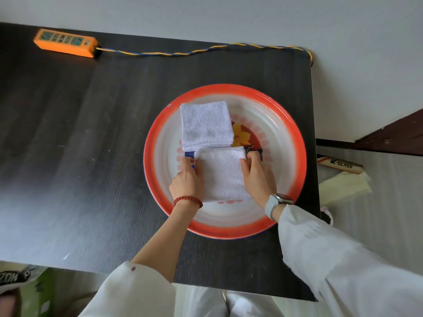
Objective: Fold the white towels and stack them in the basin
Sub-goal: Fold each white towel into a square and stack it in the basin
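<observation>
A: Status on the round white enamel basin with the orange-red rim [295, 143]?
B: It sits on the dark wood-grain worktop [91, 156], toward the 3 o'clock edge. Two folded white terry towels are in it.
A: Positions?
B: The first folded white towel [206, 124] lies at the basin's 11 o'clock, its far corner up on the inner wall. The second folded white towel [220, 175] is at 6 o'clock from the first, edges touching or slightly overlapping, can't tell which.
A: Hands?
B: Both are on the second towel. The left hand [186, 179] grips its 9 o'clock edge, fingers curled over the side. The right hand [257, 177] grips the 3 o'clock edge, thumb on top, fingers curled round the far corner.
A: Wrist gear?
B: A red bead bracelet [187, 201] on the left, a white-strap smartwatch [278, 202] on the right. White sleeves on both arms.
A: Anything else on the worktop?
B: An orange power strip [65, 43] at 10 o'clock, with a twisted yellow-blue cable [183, 52] running along the far edge to the 1 o'clock corner.
A: Off the worktop?
B: A long box printed "K-GLASS" [341, 165] on the floor at 3 o'clock.
</observation>
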`<act>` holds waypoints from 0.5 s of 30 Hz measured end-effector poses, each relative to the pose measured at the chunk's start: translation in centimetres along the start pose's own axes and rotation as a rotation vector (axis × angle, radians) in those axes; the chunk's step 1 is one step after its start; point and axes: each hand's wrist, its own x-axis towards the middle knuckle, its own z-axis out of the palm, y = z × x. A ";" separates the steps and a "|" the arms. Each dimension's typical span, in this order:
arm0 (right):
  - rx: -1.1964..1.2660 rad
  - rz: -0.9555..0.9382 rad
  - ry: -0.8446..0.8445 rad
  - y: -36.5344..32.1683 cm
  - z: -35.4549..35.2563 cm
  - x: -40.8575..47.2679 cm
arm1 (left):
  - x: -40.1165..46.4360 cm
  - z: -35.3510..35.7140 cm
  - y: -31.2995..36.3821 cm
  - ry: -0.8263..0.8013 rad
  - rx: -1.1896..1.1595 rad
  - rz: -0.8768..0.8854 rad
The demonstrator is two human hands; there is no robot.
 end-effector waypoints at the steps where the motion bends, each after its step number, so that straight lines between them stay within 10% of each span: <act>1: 0.008 0.026 0.013 -0.1 -0.1 -0.1 | 0.0 -0.1 0.1 0.001 -0.015 -0.002; 9: -0.345 -0.569 0.165 0.2 -0.2 -2.3 | -1.9 -1.3 -0.2 0.273 0.234 0.746; 15: -0.510 -0.356 -0.186 0.5 1.4 -1.5 | -1.2 -0.2 -1.2 -0.017 0.464 0.657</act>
